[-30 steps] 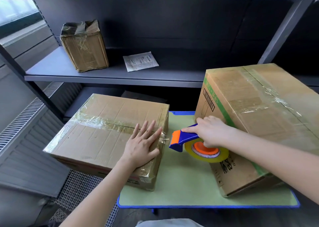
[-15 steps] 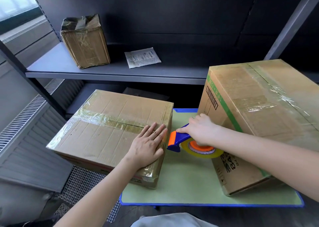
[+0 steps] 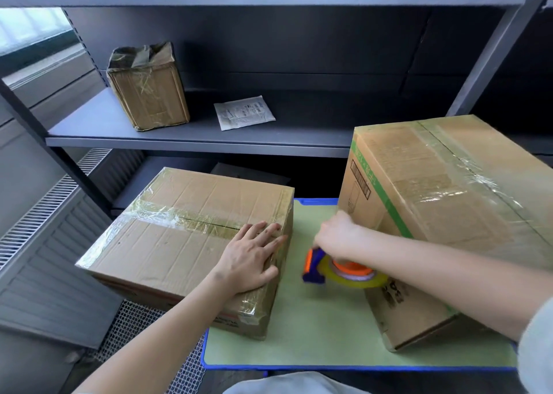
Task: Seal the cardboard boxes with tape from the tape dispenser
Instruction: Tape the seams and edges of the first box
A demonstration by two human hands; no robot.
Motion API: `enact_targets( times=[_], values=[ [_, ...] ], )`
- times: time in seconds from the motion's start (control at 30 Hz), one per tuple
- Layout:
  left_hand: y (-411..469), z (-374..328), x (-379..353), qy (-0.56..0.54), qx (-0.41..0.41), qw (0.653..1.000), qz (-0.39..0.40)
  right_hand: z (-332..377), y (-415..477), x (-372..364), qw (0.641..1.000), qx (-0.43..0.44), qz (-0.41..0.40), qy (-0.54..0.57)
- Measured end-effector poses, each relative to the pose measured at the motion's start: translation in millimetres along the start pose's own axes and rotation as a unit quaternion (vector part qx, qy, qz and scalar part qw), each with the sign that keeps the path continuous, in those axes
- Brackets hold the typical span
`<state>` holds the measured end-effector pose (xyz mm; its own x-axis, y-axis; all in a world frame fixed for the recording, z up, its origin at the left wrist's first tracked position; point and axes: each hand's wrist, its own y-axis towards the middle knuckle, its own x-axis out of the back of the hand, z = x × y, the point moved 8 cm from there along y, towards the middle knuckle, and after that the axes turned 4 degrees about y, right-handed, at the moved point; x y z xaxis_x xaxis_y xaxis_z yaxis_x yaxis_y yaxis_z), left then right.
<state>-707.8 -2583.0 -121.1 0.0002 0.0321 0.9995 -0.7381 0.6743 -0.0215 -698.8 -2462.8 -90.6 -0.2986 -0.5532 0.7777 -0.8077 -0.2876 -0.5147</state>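
Palm of left hand (image 3: 250,259) lies flat on low box (image 3: 167,245); right hand (image 3: 338,238) grips tape dispenser (image 3: 344,274)

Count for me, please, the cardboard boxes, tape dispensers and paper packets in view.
3 cardboard boxes: the shelf box, the left box, the right box
1 tape dispenser
1 paper packet
Total: 5

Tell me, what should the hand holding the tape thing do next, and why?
Probably twist the tape dispenser to cut the tape. The right hand grips it low beside the flat box, near the green mat; the top seam is already taped, and the left hand presses flat at that edge. I cannot see a strip joining them.
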Motion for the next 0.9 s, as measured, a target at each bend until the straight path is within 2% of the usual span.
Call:
enact_targets(
  times=[0.07, 0.17, 0.43, 0.57, 0.77, 0.9],
  values=[
    [1.1, 0.0, 3.9, 0.000, -0.001, 1.000, -0.007, 5.9, -3.1, -17.2, 0.999, 0.018, 0.042, 0.015],
    [5.4, -5.2, 10.9, 0.012, 0.002, 1.000, -0.019, -7.0, -8.0, -12.4, 0.993, 0.004, 0.049, 0.106],
    [9.9, -20.3, -4.4, 0.107, 0.013, 0.990, 0.088, -43.9, -5.5, 3.2, 0.983, -0.095, -0.001, 0.155],
    [10.7, -18.8, -9.0, 0.084, 0.020, 0.988, 0.129, -56.2, -6.8, 6.7, 0.974, -0.121, -0.039, 0.187],
    [14.2, -21.0, -14.7, 0.092, 0.023, 0.983, 0.159, -65.3, -9.5, 9.7, 0.957, -0.143, -0.074, 0.242],
    [12.3, -19.1, -15.0, 0.043, 0.028, 0.990, 0.131, -75.0, -13.1, 19.6, 0.940, -0.164, -0.123, 0.273]
  ],
)
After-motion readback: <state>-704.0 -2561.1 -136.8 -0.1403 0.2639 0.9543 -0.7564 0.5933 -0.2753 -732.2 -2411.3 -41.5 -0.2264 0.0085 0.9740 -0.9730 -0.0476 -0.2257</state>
